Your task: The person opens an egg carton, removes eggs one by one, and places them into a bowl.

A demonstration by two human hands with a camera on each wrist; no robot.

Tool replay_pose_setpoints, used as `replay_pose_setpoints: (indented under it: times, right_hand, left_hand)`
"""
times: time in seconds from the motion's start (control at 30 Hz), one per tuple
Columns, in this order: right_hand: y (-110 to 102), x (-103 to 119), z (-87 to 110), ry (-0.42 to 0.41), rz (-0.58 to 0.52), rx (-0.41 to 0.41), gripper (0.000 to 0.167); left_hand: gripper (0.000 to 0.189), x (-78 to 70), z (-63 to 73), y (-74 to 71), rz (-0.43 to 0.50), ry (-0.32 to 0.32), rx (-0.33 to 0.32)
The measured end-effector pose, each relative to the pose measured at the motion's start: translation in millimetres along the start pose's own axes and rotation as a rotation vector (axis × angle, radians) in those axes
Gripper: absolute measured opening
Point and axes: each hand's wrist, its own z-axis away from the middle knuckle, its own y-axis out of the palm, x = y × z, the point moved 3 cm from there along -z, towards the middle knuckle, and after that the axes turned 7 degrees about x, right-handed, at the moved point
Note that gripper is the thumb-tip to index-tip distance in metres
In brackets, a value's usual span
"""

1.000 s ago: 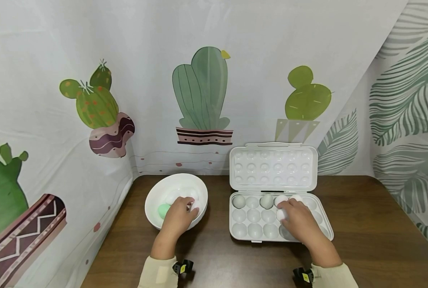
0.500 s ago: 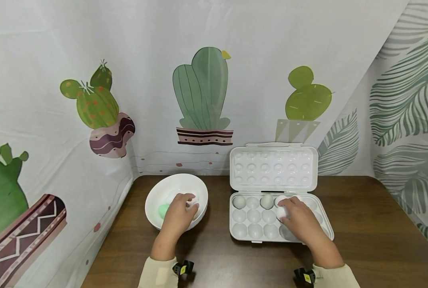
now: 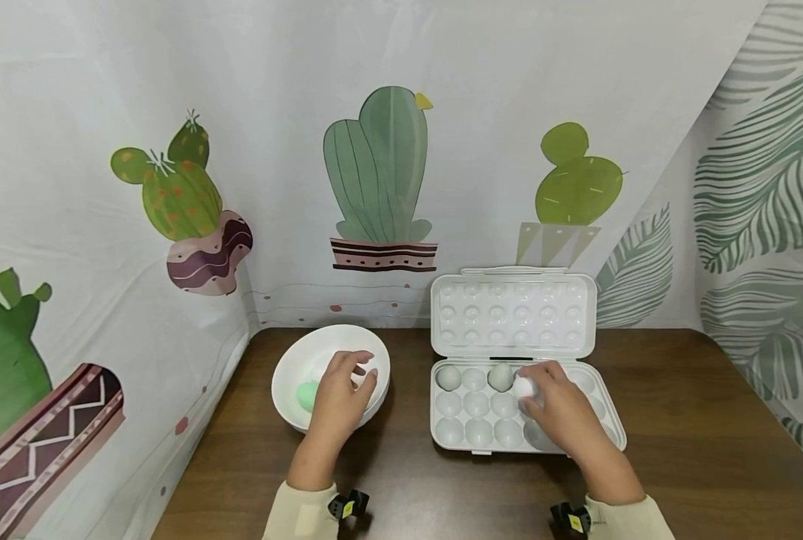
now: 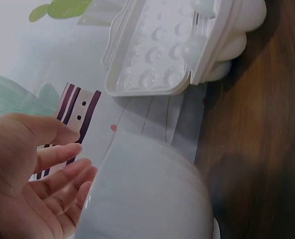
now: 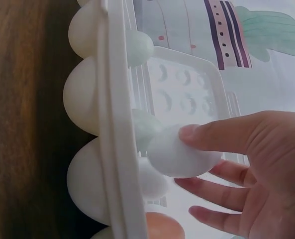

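Observation:
A white bowl (image 3: pixel 285 375) on the left holds a mint-green egg (image 3: pixel 307 396) and paler eggs partly hidden by my left hand (image 3: pixel 342 386). That hand hovers over the bowl, fingers apart and loosely bent; in the left wrist view nothing lies between them, and the bowl's outside (image 4: pixel 147 184) fills the foreground. Over the open egg carton (image 3: pixel 456 448), my right hand (image 3: pixel 559 397) pinches a white egg (image 5: pixel 182 153) between thumb and fingers. Pale greenish eggs (image 3: pixel 500 378) sit in the back row. Another white egg (image 5: pixel 152 181) and an orange egg (image 5: pixel 163 226) show below the held one.
The carton's dimpled lid (image 3: pixel 512 322) stands raised at the back against a cactus-print cloth (image 3: pixel 482 150). Brown wooden table (image 3: pixel 428 495) lies beneath everything and separates bowl from carton.
My left hand has drawn up from the eggs in the bowl, its fingers spreading. My right hand has moved the white egg slightly toward the carton's back row.

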Motion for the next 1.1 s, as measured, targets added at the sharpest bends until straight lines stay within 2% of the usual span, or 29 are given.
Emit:
replay_pose_setpoints:
  times: [0.3, 0.53, 0.93, 1.1]
  right_hand:
    - [2, 7, 0.0, -0.073, -0.033, -0.094, 0.044]
    - [2, 16, -0.4, -0.096, -0.067, -0.077, 0.044]
    - [4, 23, 0.8, -0.085, -0.098, -0.057, 0.047]
    - [4, 26, 1.1, -0.084, -0.103, -0.055, 0.045]
  left_hand:
    - [0.025, -14.4, 4.0, 4.3, 0.046, 0.053, -0.014]
    - [0.027, -21.5, 6.8, 7.8, 0.049, 0.088, 0.012]
    - [0.028, -37.1, 12.0, 11.8, 0.117, 0.201, 0.06]
    - [0.029, -42.4, 14.2, 14.6, 0.11, 0.211, 0.088]
